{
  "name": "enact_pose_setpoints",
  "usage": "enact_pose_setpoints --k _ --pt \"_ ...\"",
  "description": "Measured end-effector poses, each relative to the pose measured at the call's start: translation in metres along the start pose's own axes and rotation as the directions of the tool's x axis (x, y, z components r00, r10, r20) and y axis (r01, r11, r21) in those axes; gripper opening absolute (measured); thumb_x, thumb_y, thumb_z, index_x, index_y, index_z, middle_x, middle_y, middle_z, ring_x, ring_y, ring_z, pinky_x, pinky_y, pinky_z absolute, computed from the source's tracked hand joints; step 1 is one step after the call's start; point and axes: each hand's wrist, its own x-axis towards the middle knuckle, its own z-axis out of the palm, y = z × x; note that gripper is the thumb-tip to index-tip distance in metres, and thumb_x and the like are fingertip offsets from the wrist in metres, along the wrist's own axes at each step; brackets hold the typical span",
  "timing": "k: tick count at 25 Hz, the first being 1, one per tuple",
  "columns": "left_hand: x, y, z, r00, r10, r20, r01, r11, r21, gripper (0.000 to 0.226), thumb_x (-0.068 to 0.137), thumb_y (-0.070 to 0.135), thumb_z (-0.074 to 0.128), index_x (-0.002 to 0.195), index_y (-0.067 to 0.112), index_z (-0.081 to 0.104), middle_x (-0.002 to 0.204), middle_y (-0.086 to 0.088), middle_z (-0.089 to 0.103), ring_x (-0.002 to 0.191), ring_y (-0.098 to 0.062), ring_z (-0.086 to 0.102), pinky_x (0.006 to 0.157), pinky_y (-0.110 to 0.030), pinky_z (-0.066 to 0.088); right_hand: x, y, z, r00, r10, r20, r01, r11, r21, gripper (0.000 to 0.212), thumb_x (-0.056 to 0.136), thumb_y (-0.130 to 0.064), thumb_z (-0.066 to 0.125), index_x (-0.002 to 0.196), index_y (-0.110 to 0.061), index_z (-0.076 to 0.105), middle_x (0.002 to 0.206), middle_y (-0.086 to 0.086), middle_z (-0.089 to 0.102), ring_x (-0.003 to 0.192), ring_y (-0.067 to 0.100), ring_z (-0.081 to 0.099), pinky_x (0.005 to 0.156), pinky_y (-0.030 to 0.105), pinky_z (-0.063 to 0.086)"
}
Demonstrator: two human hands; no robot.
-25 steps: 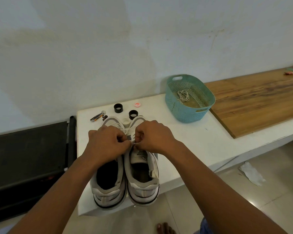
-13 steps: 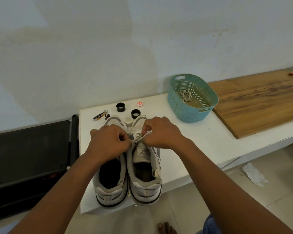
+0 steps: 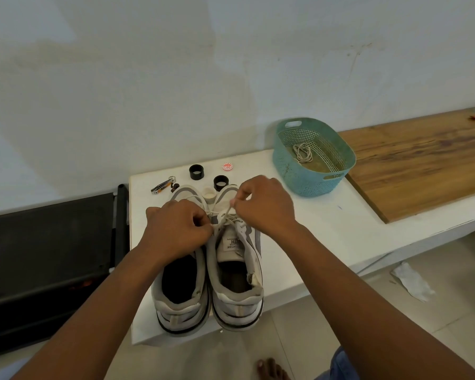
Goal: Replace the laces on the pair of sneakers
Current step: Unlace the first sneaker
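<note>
Two white and grey sneakers stand side by side on the white table (image 3: 327, 229), heels toward me: the left sneaker (image 3: 180, 300) and the right sneaker (image 3: 237, 286). A pale lace (image 3: 228, 217) runs across the right sneaker's upper eyelets. My left hand (image 3: 176, 229) pinches one part of this lace over the gap between the shoes. My right hand (image 3: 263, 205) pinches another part above the right sneaker's toe side. A second coiled lace (image 3: 303, 152) lies inside the teal basket (image 3: 291, 168).
Behind the shoes lie two black rings (image 3: 196, 172), a small white cup (image 3: 209, 193), a red-white round cap (image 3: 226, 166) and a nail clipper (image 3: 162, 185). A wooden board (image 3: 422, 157) covers the table's right part. A dark panel (image 3: 47, 250) stands left. A bare foot (image 3: 272, 368) is on the floor.
My right hand has moved up and away from the left, drawing the lace out; the right sneaker's tongue now shows. My left hand stays nearly in place.
</note>
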Motion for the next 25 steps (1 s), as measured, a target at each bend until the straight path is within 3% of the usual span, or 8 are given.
enact_pose_setpoints --k 3,6,9,11,16,19,21,25 --pt "0.000 0.000 0.001 1.000 -0.004 -0.001 0.004 1.000 0.001 0.016 0.085 0.036 0.070 0.070 0.032 0.075 0.068 0.018 0.068 0.079 -0.001 0.057 0.087 -0.039 0.033 0.007 0.007 -0.006 0.988 0.136 -0.079 -0.129 0.988 0.084 0.008 0.076 -0.027 0.066 0.080 -0.026 0.073 0.085 -0.009 0.071 0.090 0.020 0.066 0.081 0.037 0.057" --pt "0.000 0.000 0.001 1.000 -0.003 -0.005 0.003 1.000 0.002 0.017 0.085 0.035 0.071 0.069 0.032 0.074 0.065 0.018 0.067 0.077 -0.001 0.057 0.086 -0.039 0.033 0.003 0.007 -0.006 0.997 -0.001 0.074 -0.005 0.996 0.086 0.023 0.071 -0.026 0.067 0.093 -0.032 0.071 0.109 -0.003 0.063 0.103 0.020 0.056 0.086 0.038 0.051" --pt "0.001 0.000 0.001 1.000 -0.001 -0.005 0.001 1.000 0.018 0.017 0.086 0.036 0.071 0.069 0.032 0.074 0.065 0.019 0.065 0.076 -0.002 0.055 0.085 -0.038 0.032 -0.004 -0.001 0.002 0.940 -0.157 0.302 0.208 0.967 -0.144 0.012 0.079 -0.040 0.074 0.090 -0.033 0.075 0.110 -0.008 0.060 0.111 0.022 0.046 0.089 0.040 0.041" --pt "0.001 0.000 0.002 1.000 0.002 -0.002 -0.002 1.000 0.029 0.017 0.086 0.037 0.070 0.071 0.031 0.074 0.065 0.018 0.065 0.076 -0.004 0.056 0.085 -0.038 0.032 -0.007 -0.003 0.008 0.918 -0.196 0.345 0.286 0.929 -0.236 0.012 0.083 -0.044 0.075 0.088 -0.032 0.076 0.109 -0.007 0.060 0.112 0.024 0.047 0.087 0.039 0.037" --pt "0.000 0.000 0.002 1.000 0.000 -0.002 0.000 1.000 0.009 0.016 0.086 0.036 0.070 0.071 0.031 0.075 0.067 0.016 0.068 0.079 -0.005 0.059 0.087 -0.039 0.033 0.000 0.002 -0.003 1.000 -0.007 -0.012 0.006 0.999 -0.052 0.011 0.079 -0.030 0.076 0.071 -0.027 0.070 0.091 -0.012 0.068 0.103 0.020 0.058 0.090 0.039 0.048" --pt "0.000 -0.001 0.001 1.000 0.002 -0.007 -0.002 1.000 0.004 0.016 0.086 0.036 0.070 0.071 0.032 0.075 0.068 0.017 0.068 0.079 -0.003 0.059 0.088 -0.040 0.034 0.006 0.009 -0.004 0.993 0.074 -0.089 -0.063 0.991 0.121 0.001 0.078 -0.030 0.070 0.079 -0.030 0.070 0.093 -0.010 0.069 0.097 0.019 0.064 0.087 0.041 0.055" --pt "0.000 -0.001 0.002 1.000 -0.001 -0.005 0.001 1.000 0.009 0.016 0.086 0.036 0.071 0.071 0.032 0.075 0.067 0.017 0.068 0.079 -0.003 0.059 0.087 -0.039 0.034 0.006 0.008 -0.002 1.000 0.000 -0.019 0.004 0.984 0.180 0.013 0.073 -0.034 0.069 0.086 -0.034 0.071 0.106 -0.006 0.067 0.104 0.022 0.061 0.090 0.042 0.054" --pt "0.001 0.000 0.001 1.000 -0.003 0.001 0.003 1.000 0.018 0.017 0.086 0.038 0.071 0.070 0.032 0.074 0.067 0.015 0.068 0.080 -0.007 0.060 0.086 -0.039 0.034 -0.001 0.002 0.005 0.947 -0.181 0.264 0.213 0.972 -0.097 0.022 0.075 -0.054 0.078 0.083 -0.034 0.073 0.106 -0.011 0.064 0.113 0.022 0.051 0.093 0.042 0.044"
